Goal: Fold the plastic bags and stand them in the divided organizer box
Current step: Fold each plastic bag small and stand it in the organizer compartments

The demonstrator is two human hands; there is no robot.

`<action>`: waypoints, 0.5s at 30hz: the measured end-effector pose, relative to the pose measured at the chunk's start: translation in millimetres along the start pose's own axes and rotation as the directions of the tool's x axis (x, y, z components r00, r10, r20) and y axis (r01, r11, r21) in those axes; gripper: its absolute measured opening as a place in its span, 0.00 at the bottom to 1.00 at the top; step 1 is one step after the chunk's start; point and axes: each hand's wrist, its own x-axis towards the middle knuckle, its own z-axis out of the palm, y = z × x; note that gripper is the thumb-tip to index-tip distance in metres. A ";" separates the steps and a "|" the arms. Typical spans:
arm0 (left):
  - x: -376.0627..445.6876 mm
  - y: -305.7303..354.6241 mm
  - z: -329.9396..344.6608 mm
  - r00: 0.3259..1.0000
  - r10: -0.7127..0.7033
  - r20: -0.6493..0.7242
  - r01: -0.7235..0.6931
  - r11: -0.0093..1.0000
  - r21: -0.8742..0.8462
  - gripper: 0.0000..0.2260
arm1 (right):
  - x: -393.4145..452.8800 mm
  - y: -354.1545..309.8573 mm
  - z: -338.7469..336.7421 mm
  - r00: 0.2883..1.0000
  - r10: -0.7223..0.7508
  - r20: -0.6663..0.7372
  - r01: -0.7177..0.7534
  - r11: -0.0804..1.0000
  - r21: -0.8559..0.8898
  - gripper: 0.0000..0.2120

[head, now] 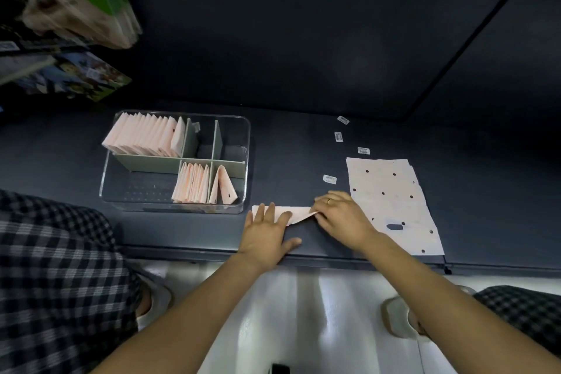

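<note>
A pale pink plastic bag, folded into a narrow strip with a triangular end, lies on the dark table near its front edge. My left hand presses flat on the strip's left part, fingers straight. My right hand pinches the strip's right end at the triangular fold. A clear divided organizer box with grey-green dividers stands to the left; folded pink bags stand in its back left compartment, and more folded bags in two front compartments. A stack of flat unfolded bags lies right of my hands.
Several small white labels are scattered on the table behind my right hand. Boxes and books sit at the far left. The table's front edge runs just below my hands, with my checked trousers and white shoes beneath.
</note>
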 end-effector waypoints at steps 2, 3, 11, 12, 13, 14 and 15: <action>1.7 2.7 -12.9 0.996 -0.005 -0.091 0.003 1.000 -0.028 0.20 | 3.7 -1.9 -13.3 0.995 0.099 0.009 -0.098 0.968 0.230 0.07; 1.1 3.9 -19.4 0.991 -0.013 -0.132 0.003 0.997 -0.071 0.16 | 4.9 -3.4 -20.5 0.988 0.149 0.031 -0.150 0.929 0.337 0.06; -14.5 26.0 -72.1 0.948 -0.261 0.182 0.208 0.072 -0.976 0.10 | 4.4 -26.9 -61.9 0.820 0.538 0.197 -0.361 0.219 0.906 0.17; -18.6 28.0 -76.3 0.943 -0.236 0.235 0.233 -0.037 -0.972 0.10 | 2.7 -32.7 -62.4 0.832 0.488 0.265 -0.394 0.183 0.901 0.17; -22.6 29.3 -78.8 0.943 -0.209 0.260 0.242 -0.108 -0.964 0.10 | 0.6 -39.2 -62.2 0.849 0.433 0.304 -0.402 0.155 0.902 0.15; -26.4 30.4 -80.2 0.944 -0.188 0.271 0.242 -0.161 -0.957 0.10 | -1.6 -45.8 -62.4 0.865 0.395 0.310 -0.391 0.141 0.910 0.12; -29.8 31.1 -80.9 0.946 -0.174 0.275 0.239 -0.202 -0.950 0.10 | -3.2 -51.2 -62.8 0.875 0.385 0.293 -0.370 0.142 0.918 0.11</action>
